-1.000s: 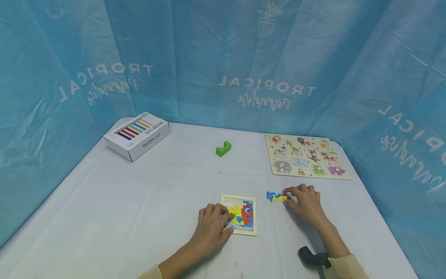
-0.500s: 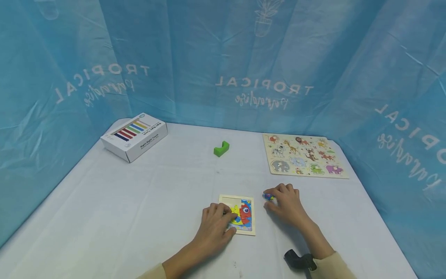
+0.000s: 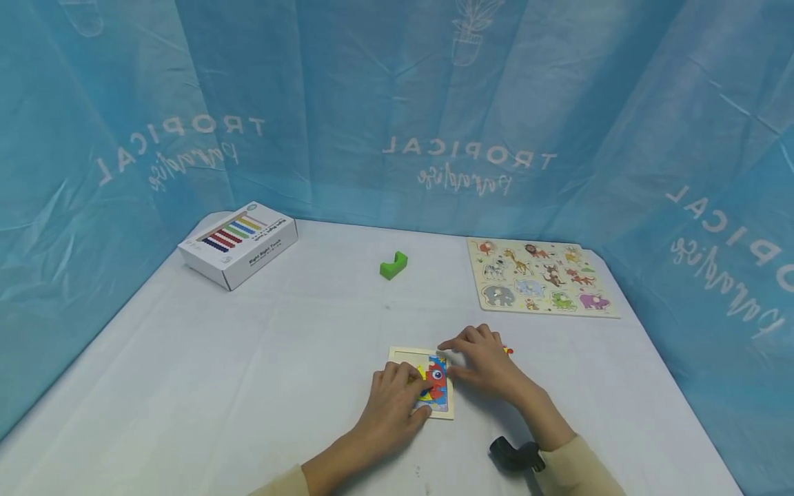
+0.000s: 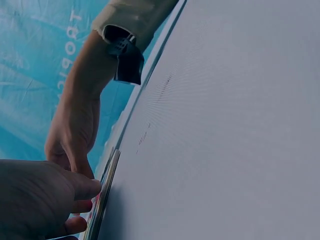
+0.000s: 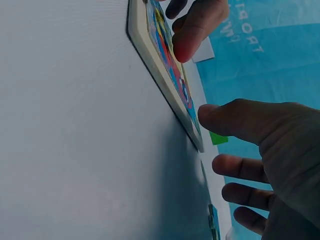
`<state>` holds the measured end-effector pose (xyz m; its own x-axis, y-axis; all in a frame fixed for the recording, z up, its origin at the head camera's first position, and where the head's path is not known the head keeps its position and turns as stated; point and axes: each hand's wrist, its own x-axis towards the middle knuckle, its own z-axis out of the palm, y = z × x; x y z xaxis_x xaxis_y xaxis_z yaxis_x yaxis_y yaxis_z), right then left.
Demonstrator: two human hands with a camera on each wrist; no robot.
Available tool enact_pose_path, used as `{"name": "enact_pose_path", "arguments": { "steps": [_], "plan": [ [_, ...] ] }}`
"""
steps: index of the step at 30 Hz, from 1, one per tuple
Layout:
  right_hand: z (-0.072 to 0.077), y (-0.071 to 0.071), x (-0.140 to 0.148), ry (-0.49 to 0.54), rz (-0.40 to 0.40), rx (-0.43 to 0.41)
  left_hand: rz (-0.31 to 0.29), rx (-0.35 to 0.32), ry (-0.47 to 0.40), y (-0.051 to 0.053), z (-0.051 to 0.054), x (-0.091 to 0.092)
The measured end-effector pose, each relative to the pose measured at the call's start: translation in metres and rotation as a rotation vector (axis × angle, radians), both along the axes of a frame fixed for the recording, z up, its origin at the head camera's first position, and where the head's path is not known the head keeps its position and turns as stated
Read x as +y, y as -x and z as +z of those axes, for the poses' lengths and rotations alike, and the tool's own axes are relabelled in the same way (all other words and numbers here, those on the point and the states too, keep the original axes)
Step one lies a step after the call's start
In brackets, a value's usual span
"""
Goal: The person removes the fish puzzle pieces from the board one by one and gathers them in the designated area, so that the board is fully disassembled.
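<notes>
The small wooden puzzle (image 3: 442, 415) shows a red and yellow fish on blue. My left hand (image 3: 392, 406) lies over its left part, fingertips resting on the pieces. At the upper right corner is my right hand (image 3: 486, 365), thumb and index finger apart; the right wrist view shows no piece between the thumb and fingers of that hand (image 5: 290, 150). A loose red and yellow piece (image 3: 509, 350) shows on the cloth just beyond the right hand, partly hidden by it. Seen edge-on in the left wrist view, the puzzle (image 4: 106, 187) is beside the left fingertips.
A green notched block (image 3: 393, 266) lies behind the puzzle. An animal peg board (image 3: 546, 279) is at the back right, a white box (image 3: 238, 244) at the back left. A black strap mount (image 3: 516, 455) sticks out at the right sleeve. Blue curtains surround the table.
My right hand has moved left from the loose pieces to the puzzle's corner, leaving a piece showing beyond it. My left hand has shifted slightly right over the puzzle.
</notes>
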<state>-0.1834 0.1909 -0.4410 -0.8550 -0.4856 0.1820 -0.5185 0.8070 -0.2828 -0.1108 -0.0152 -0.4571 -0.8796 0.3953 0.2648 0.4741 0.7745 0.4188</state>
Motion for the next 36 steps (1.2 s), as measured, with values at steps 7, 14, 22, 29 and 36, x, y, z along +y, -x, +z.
{"name": "enact_pose_path", "arguments": {
  "steps": [7,14,22,29,36],
  "plan": [
    [0.003,0.004,-0.006,-0.04,0.084,-0.077,-0.002,-0.013,0.038,0.0,0.0,0.002],
    [0.007,0.008,-0.008,-0.064,0.162,-0.117,0.003,-0.027,0.058,0.001,-0.001,0.003],
    [0.013,0.012,-0.008,-0.122,0.226,-0.125,0.003,-0.008,0.064,0.0,-0.002,0.003],
    [0.017,0.013,-0.011,-0.185,0.244,-0.122,-0.002,0.003,0.079,-0.001,-0.002,0.003],
    [0.017,0.013,-0.012,-0.199,0.232,-0.128,-0.003,0.021,0.108,-0.002,0.0,0.004]
  ]
}}
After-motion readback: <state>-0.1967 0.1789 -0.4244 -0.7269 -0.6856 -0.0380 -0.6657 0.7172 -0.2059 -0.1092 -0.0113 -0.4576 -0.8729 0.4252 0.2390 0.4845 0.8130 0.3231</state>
